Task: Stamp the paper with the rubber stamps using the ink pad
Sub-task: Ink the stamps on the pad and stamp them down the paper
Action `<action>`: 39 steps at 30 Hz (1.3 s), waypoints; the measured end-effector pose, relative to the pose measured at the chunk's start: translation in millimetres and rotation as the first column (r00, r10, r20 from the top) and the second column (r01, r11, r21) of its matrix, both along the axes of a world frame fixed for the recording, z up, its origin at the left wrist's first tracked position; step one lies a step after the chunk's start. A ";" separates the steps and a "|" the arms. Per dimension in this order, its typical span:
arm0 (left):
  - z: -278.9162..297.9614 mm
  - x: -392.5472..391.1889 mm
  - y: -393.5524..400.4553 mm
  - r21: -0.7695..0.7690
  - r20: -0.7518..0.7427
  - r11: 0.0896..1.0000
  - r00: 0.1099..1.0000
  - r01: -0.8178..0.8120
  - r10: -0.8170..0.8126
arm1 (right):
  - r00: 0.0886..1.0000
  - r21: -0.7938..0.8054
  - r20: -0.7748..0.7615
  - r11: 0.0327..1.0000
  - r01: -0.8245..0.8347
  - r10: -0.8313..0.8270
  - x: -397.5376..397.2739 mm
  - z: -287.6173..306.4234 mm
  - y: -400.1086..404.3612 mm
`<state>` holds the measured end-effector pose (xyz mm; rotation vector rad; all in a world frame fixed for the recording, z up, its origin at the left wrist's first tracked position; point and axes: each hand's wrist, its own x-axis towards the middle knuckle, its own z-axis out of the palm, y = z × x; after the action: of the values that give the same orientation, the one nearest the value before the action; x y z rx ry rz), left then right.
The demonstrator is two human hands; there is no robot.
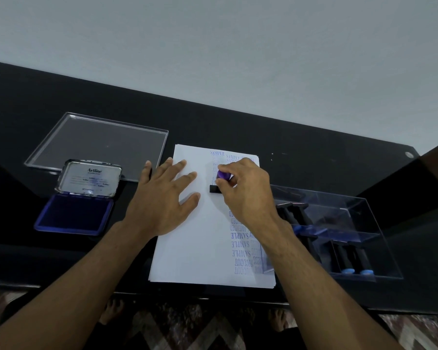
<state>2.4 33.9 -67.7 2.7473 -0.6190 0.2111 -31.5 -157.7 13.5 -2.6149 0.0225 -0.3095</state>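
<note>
A sheet of white paper (200, 248) lies in the middle of the dark bench (314, 152), and everything else sits around it. The right hand (245, 188) has its grip closed on a rubber stamp (221, 181), fingers curled round the purple knob, with the stamp's black base down on the upper part of the paper. The left hand (162, 198) lies flat on the paper's left side, fingers straight and spread, holding nothing. Blue prints run down the right side of the paper, among them "SAMPLE" and "OUT"; a few more show at its top edge.

Left of the paper is the ink pad (74, 217), its blue pad bare and its metal lid (90, 179) tipped up behind it. Beyond the ink pad, a clear lid (99, 145) lies flat on the bench. Right of the paper stands a clear plastic box (359, 223) holding more stamps (352, 258) with dark handles and blue caps.
</note>
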 end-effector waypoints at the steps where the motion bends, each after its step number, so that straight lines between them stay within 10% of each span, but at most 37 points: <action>1: -0.2 0.1 0.1 0.002 0.000 1.000 1.000 0.000 0.000 | 1.000 0.000 -0.007 1.000 -0.001 0.001 0.3 0.0 0.0; 39: -2.0 0.4 -0.2 0.017 0.008 1.000 1.000 -0.005 0.005 | 1.000 0.004 -0.023 1.000 -0.008 0.008 2.8 2.7 -1.2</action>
<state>2.8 33.7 -69.7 2.7659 -0.6184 0.2187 -28.7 -158.9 16.2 -2.6138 0.0201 -0.2768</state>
